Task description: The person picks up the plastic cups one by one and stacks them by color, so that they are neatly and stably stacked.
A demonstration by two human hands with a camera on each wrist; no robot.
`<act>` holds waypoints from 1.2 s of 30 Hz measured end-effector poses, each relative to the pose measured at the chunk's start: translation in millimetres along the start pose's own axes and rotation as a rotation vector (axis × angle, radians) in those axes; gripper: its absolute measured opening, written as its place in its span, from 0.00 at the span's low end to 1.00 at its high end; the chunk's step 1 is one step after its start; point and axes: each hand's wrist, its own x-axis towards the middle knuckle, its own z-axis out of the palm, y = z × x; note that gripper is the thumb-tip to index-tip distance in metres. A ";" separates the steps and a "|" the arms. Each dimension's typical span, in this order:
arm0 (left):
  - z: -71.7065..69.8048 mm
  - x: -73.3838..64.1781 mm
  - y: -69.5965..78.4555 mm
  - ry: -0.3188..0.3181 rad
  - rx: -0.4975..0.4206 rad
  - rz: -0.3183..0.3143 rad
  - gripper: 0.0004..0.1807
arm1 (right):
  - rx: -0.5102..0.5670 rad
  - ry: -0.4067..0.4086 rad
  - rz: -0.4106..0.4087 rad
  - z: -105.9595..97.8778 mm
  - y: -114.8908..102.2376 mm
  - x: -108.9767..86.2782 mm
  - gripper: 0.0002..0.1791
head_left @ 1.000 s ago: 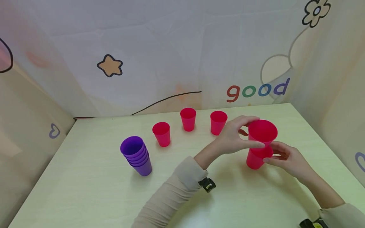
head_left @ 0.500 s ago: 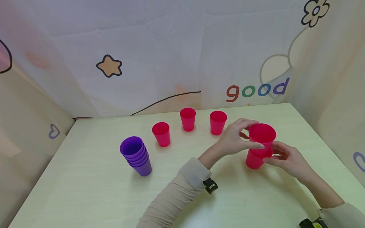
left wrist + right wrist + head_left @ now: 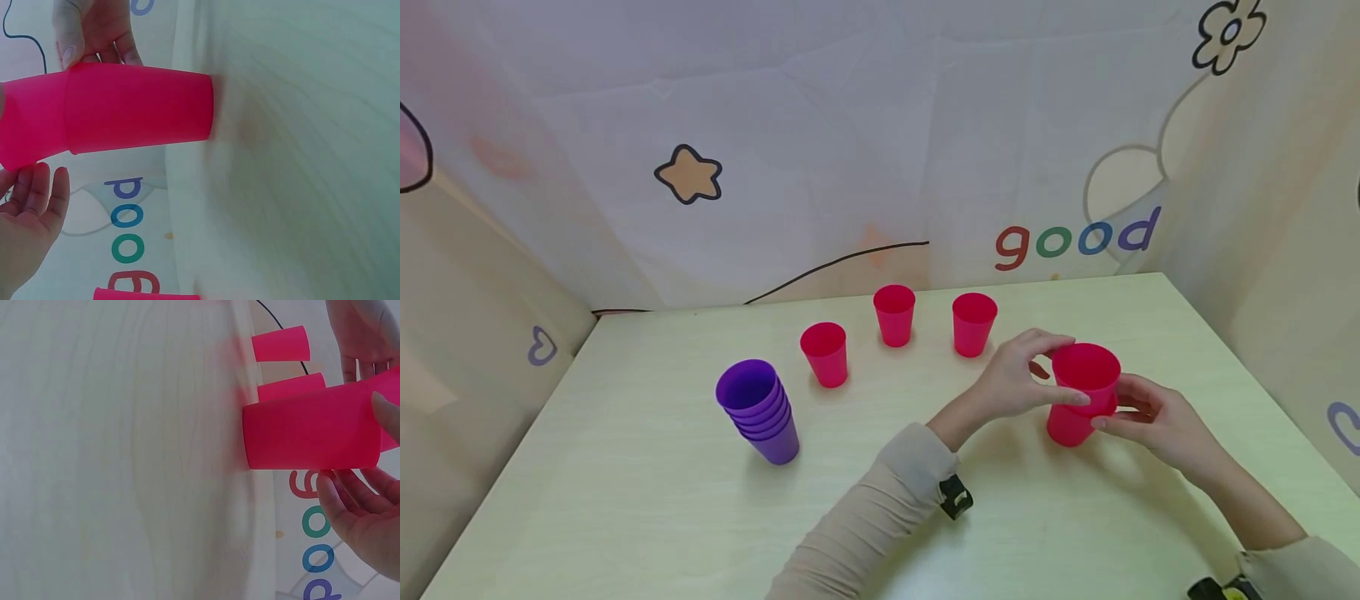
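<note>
At the table's right side, my left hand [image 3: 1018, 375] holds an upper red cup [image 3: 1086, 375] between thumb and fingers. That cup sits partly inside a lower red cup [image 3: 1067, 429], which stands upright on the table. Around the lower cup's right side, near its rim, my right hand [image 3: 1165, 425] grips with thumb and fingers. In the left wrist view the lower cup [image 3: 137, 109] shows whole, with the upper cup [image 3: 34, 119] entering its mouth. The right wrist view shows the lower cup [image 3: 312, 428] with its base on the table.
Three single red cups stand upright farther back: a left one [image 3: 825, 354], a middle one [image 3: 895, 317] and a right one [image 3: 973, 325]. A stack of several purple cups [image 3: 760, 410] stands left of centre. A printed cloth [image 3: 820, 150] hangs behind the table [image 3: 625, 517].
My left hand has lowered the upper red cup deeper into the lower one. The right hand and the lower cup have stayed in place.
</note>
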 end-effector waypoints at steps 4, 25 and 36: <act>2.2 0.4 -1.7 -0.020 0.009 -0.006 0.35 | 0.005 0.005 -0.014 0.1 0.0 0.2 0.33; 7.2 1.1 -18.4 -0.102 0.001 -0.042 0.33 | 0.015 0.006 -0.022 -0.6 0.6 1.2 0.32; -9.2 -7.6 -20.0 0.001 -0.084 -0.011 0.29 | 0.013 0.003 0.004 0.7 0.2 1.4 0.32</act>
